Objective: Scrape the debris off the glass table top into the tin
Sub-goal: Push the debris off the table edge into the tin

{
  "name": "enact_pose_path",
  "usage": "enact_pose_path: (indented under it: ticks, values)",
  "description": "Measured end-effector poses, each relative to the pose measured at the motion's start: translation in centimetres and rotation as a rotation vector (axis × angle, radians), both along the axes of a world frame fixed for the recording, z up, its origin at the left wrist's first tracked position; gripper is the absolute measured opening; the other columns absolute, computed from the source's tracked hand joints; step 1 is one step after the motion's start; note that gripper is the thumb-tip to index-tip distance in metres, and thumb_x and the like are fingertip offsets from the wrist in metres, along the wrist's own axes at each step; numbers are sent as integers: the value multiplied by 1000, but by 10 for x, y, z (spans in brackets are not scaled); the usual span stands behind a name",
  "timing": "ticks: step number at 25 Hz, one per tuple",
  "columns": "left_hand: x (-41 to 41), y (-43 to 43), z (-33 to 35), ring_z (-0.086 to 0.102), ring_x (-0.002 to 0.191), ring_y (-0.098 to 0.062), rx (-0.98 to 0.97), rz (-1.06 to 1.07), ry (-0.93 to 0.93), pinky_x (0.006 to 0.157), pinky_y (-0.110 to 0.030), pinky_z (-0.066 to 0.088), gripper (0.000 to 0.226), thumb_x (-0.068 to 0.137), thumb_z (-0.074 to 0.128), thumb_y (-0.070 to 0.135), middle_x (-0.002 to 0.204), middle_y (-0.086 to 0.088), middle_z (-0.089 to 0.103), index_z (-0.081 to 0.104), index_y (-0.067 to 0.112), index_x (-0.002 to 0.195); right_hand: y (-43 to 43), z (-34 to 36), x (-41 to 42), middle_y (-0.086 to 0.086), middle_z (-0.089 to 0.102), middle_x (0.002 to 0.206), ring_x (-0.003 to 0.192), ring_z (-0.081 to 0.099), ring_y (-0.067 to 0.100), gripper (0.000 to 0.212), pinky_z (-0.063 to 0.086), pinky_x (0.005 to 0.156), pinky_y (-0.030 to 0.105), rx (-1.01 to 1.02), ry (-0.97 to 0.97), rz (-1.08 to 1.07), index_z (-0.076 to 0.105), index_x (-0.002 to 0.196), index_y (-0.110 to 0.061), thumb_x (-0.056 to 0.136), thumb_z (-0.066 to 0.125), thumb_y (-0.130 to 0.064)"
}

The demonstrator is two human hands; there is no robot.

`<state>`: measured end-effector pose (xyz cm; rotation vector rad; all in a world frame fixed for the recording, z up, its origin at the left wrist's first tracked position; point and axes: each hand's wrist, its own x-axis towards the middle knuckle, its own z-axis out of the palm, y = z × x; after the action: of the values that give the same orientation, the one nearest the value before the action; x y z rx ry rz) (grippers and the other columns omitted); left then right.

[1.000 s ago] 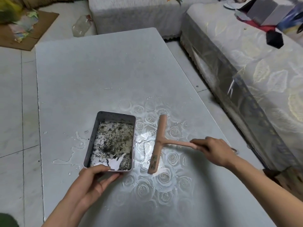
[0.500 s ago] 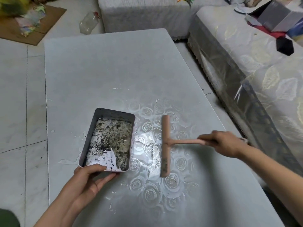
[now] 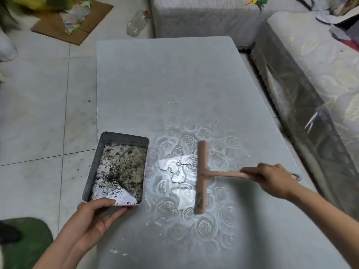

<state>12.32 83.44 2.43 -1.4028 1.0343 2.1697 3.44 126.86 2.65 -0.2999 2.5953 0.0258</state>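
My left hand (image 3: 93,216) grips the near end of the tin (image 3: 116,169) at the table's (image 3: 165,74) left edge; my right hand (image 3: 272,178) grips the scraper (image 3: 202,177) on the wet glass just right of it.

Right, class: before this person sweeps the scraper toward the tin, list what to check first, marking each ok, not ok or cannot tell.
1. The left hand holds the tin by its near end: ok.
2. The right hand grips the handle of the scraper: ok.
3. The wet debris lies between the blade and the tin: ok.
4. The blade sits flat against the glass table top: cannot tell.
5. The tin's rim is low enough to catch the debris: cannot tell.
6. The tin has room above what it already holds: ok.
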Motion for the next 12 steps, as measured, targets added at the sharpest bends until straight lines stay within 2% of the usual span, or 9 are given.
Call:
enact_pose_path:
  ticks: [2,4,5,7,9,10,12]
  values:
    - [4,-14,2,54,111,-51,-7,22,1,64,-49,55,17,83,43,-14,111,-26,61,59,-8,87,-38,-10,2,-8,52,88,94,57,14,35,37,84,32,-81,38,62,46,124,-55,99,40,-31]
    - [10,-32,3,58,103,-51,-15,40,4,65,-50,54,28,84,44,-13,97,-24,64,61,-6,63,-53,-2,0,-8,53,84,87,55,15,31,37,81,32,-119,60,65,49,122,-54,100,39,-35]
    - [12,-42,2,62,96,-49,-23,66,8,64,-50,56,32,84,44,-13,91,-23,66,61,-6,59,-52,6,-1,-9,52,80,82,54,15,29,37,79,32,-129,51,36,50,121,-54,99,40,-39]
    - [17,-68,-2,68,78,-44,-42,129,7,58,-45,59,28,87,43,-12,77,-22,69,59,-7,64,-39,24,0,-11,51,74,76,54,16,27,39,75,33,-133,37,-64,52,119,-55,97,42,-43]
    - [20,-89,-13,69,70,-44,-51,186,7,59,-43,60,16,88,43,-11,70,-21,70,53,-6,78,-23,38,10,-10,52,77,82,60,18,29,39,75,31,-21,53,-113,51,123,-54,98,39,-44]
    - [21,-100,-19,68,76,-47,-44,220,8,64,-44,59,11,88,43,-11,76,-24,70,53,-7,90,-23,40,14,-10,52,79,85,60,17,31,36,74,30,60,68,-100,48,125,-54,98,37,-46]
    - [26,-121,-38,61,102,-50,-42,256,8,67,-46,58,37,87,44,-13,106,-30,64,46,-9,124,-34,38,23,-10,50,82,86,59,14,33,33,76,29,156,58,-83,45,128,-54,98,32,-49]
